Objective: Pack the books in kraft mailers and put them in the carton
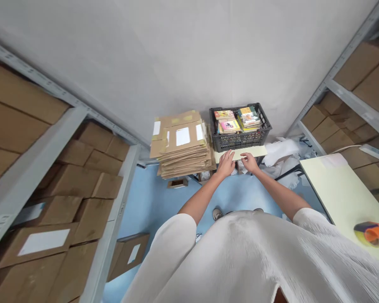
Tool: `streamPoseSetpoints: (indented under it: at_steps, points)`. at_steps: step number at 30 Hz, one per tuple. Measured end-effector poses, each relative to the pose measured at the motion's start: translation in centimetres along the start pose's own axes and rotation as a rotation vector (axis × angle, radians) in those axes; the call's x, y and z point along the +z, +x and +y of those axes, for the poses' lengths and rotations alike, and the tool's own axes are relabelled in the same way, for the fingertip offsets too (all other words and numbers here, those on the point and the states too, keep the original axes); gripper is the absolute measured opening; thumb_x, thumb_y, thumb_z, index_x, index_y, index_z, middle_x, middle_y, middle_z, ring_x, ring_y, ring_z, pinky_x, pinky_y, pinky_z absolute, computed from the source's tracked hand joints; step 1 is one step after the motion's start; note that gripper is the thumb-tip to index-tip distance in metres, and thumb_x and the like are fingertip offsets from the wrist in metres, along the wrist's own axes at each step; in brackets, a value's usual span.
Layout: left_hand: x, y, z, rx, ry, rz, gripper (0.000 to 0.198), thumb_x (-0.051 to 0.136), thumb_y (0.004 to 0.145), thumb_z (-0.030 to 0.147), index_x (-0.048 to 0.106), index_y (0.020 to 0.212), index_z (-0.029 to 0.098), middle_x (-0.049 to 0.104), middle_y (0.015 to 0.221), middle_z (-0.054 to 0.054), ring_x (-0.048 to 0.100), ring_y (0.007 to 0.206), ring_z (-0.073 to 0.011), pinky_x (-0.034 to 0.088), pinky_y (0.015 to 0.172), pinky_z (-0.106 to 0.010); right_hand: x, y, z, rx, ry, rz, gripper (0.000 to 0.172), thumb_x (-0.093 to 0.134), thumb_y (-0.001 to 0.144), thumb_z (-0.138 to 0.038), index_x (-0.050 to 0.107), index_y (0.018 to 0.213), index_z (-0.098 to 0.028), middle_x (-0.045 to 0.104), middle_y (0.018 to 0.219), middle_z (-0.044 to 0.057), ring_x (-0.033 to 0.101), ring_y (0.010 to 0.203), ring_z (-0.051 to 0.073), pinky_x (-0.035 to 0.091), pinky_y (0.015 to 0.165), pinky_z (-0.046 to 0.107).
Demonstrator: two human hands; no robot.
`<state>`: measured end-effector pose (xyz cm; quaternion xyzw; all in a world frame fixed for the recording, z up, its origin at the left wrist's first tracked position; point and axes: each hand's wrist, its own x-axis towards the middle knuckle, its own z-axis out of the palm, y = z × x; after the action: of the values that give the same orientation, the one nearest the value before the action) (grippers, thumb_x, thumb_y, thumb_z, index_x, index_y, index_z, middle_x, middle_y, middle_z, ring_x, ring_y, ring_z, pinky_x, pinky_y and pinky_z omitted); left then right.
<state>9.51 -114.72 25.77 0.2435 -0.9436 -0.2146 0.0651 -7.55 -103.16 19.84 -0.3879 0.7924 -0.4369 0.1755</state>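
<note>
My left hand (226, 163) rests at the front edge of a pale table (220, 156), its fingers stretched out and nothing visible in it. Just to the right, my right hand (249, 161) is at the same edge with its fingers apart and slightly bent. Beyond both hands, a black plastic crate (235, 141) stands on the table against the wall. Inside it lie two stacks of books: a left stack (228, 125) with colourful covers and a right stack (249, 117). Left of the crate rises a tall pile of flattened cardboard boxes (186, 147).
Metal shelves (50, 164) full of cardboard boxes line the left side, with more boxes (334, 122) shelved on the right. An orange tape dispenser (374, 231) sits on a second table (337, 185). White wrapping (281, 151) lies beneath; a box (129, 254) stands on the floor.
</note>
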Motion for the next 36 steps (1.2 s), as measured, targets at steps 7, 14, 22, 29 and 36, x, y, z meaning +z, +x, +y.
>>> streamPoseSetpoints:
  at_steps: [7, 14, 22, 29, 36]
  points:
    - [-7.0, -6.0, -9.4, -0.031, 0.002, 0.152, 0.059, 0.041, 0.11, 0.021, 0.051, 0.168, 0.02, 0.048, 0.176, -0.013, 0.043, 0.163, -0.0286, 0.037, 0.136, -0.047, 9.4, 3.2, -9.2, -0.178, -0.013, -0.045, 0.03, 0.06, 0.097, -0.024, 0.075, 0.123, -0.02, 0.07, 0.132, 0.014, 0.073, 0.11, 0.027, 0.062, 0.107, 0.045]
    - [-12.4, -7.9, -18.1, -0.157, 0.044, 0.263, 0.06, 0.044, 0.109, 0.024, 0.051, 0.168, 0.02, 0.049, 0.175, -0.014, 0.042, 0.163, -0.0308, 0.035, 0.138, -0.048, 14.8, 7.1, -15.3, -0.35, -0.122, -0.043, 0.044, 0.067, 0.093, -0.024, 0.071, 0.137, -0.02, 0.058, 0.154, 0.018, 0.057, 0.148, 0.035, 0.046, 0.13, 0.052]
    - [-15.6, -6.2, -24.4, -0.253, 0.068, 0.225, 0.063, 0.054, 0.107, 0.033, 0.051, 0.169, 0.024, 0.043, 0.18, -0.014, 0.034, 0.17, -0.0343, 0.029, 0.141, -0.057, 16.4, 8.5, -17.1, -0.341, -0.198, -0.041, 0.049, 0.066, 0.086, -0.016, 0.075, 0.134, -0.02, 0.06, 0.153, 0.019, 0.058, 0.149, 0.037, 0.047, 0.13, 0.055]
    - [-16.2, -5.7, -24.8, -0.292, 0.087, 0.194, 0.064, 0.062, 0.106, 0.05, 0.056, 0.166, 0.03, 0.045, 0.18, -0.014, 0.03, 0.171, -0.0415, 0.013, 0.141, -0.072, 15.5, 9.3, -18.5, -0.381, -0.278, -0.027, 0.035, 0.064, 0.095, -0.019, 0.084, 0.123, -0.023, 0.069, 0.148, 0.015, 0.064, 0.141, 0.036, 0.048, 0.129, 0.057]
    - [-17.5, -4.9, -24.3, -0.181, 0.147, 0.251, 0.066, 0.045, 0.109, 0.028, 0.046, 0.174, 0.027, 0.048, 0.179, -0.01, 0.033, 0.172, -0.0299, 0.008, 0.145, -0.059, 14.3, 9.4, -20.2, -0.526, -0.238, 0.014, 0.032, 0.058, 0.11, -0.035, 0.085, 0.125, -0.027, 0.074, 0.143, 0.013, 0.066, 0.137, 0.034, 0.052, 0.126, 0.057]
